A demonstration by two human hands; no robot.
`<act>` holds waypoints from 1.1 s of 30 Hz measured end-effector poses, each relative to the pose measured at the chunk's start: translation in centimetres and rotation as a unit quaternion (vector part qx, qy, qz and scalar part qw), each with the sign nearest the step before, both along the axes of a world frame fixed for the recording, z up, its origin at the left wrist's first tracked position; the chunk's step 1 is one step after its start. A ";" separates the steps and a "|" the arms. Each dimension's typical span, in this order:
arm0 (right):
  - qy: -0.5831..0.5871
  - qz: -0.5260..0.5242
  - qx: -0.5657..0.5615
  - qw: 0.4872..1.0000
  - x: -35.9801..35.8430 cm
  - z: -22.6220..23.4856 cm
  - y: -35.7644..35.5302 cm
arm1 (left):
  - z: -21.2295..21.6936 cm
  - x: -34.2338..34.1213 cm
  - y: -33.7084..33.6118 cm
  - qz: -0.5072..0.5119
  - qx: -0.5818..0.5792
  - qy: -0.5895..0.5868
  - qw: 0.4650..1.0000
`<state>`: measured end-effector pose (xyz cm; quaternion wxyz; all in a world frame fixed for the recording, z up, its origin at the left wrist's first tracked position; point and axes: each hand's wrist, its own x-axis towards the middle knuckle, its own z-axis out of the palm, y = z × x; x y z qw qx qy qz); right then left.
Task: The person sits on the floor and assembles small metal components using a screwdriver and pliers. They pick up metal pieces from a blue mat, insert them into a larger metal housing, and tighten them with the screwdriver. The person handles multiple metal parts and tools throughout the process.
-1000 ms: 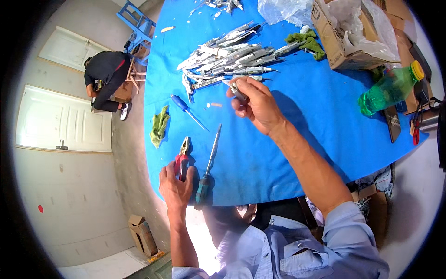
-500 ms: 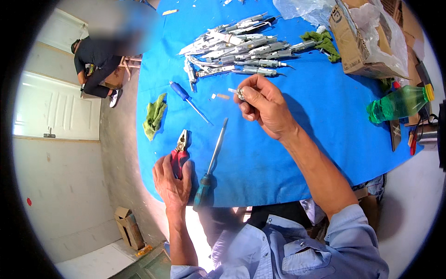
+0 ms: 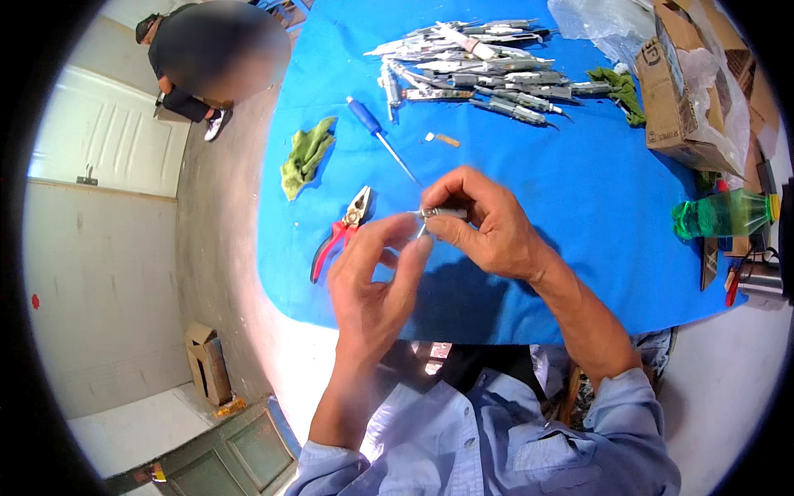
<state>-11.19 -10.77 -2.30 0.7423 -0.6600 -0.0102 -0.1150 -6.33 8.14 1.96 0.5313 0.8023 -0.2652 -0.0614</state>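
Note:
In my right hand (image 3: 488,223) a small silvery metal part (image 3: 447,213) is pinched between thumb and bent fingers, above the blue cloth. My left hand (image 3: 376,264) meets it from the left, its thumb and forefinger closing on the part's left end, where a thin pale piece shows. Exact contact there is partly hidden by the fingertips. Just left of that hand lie red-handled pliers (image 3: 339,236), jaws pointing away. A blue-handled screwdriver (image 3: 385,140) lies beyond, its tip near my right fingers. The teal-handled screwdriver does not show.
Many slim grey-white tool-like pieces (image 3: 488,70) lie heaped at the back. A green rag (image 3: 308,157) is at left, another (image 3: 624,95) by a cardboard box (image 3: 670,99). A green bottle (image 3: 724,215) lies at right. A person (image 3: 178,91) sits far left.
My left hand has let go of the pliers and come up to the metal part. My right hand has drawn the part nearer. The view has shifted, so the table sits differently.

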 end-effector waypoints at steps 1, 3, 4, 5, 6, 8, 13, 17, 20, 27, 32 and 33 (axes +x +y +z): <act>0.010 0.012 -0.004 1.000 -0.3 0.2 0.4 | 0.1 -0.3 0.1 0.000 -0.010 0.032 0.999; 0.030 0.033 -0.016 0.999 -1.0 0.6 1.0 | 0.2 -0.8 0.5 0.027 -0.071 0.087 0.993; 0.026 0.030 -0.031 0.999 -1.3 1.1 1.2 | 0.1 -0.9 0.8 0.033 -0.085 0.099 0.991; 0.023 0.027 -0.045 0.998 -1.7 1.6 1.5 | 0.1 -1.1 1.0 0.037 -0.100 0.111 0.988; 0.017 0.022 -0.060 0.998 -2.1 2.1 1.7 | 0.1 -1.4 0.5 0.069 -0.144 0.121 0.980; -0.005 0.008 -0.074 0.997 -3.2 2.8 2.3 | 0.3 -1.7 1.9 0.015 -0.121 0.144 0.982; -0.010 -0.014 -0.120 0.993 -7.1 5.3 4.4 | 0.5 -3.9 4.1 -0.055 -0.128 0.053 0.989; 0.024 -0.015 -0.114 0.993 -10.3 6.2 6.9 | 1.3 -5.9 6.5 -0.089 -0.130 -0.014 0.987; 0.027 -0.063 -0.054 0.996 -12.0 6.0 10.2 | 1.2 -7.7 8.6 -0.088 -0.151 -0.003 0.985; -0.008 -0.069 -0.034 0.997 -14.5 5.5 15.3 | 1.1 -11.0 13.8 -0.074 -0.154 -0.056 0.984; -0.065 -0.088 -0.141 0.984 -15.5 6.1 17.8 | 1.6 -13.2 16.2 -0.032 -0.122 -0.111 0.986; -0.081 -0.095 -0.174 0.977 -15.7 6.3 18.1 | 1.8 -13.7 16.5 -0.024 -0.117 -0.115 0.986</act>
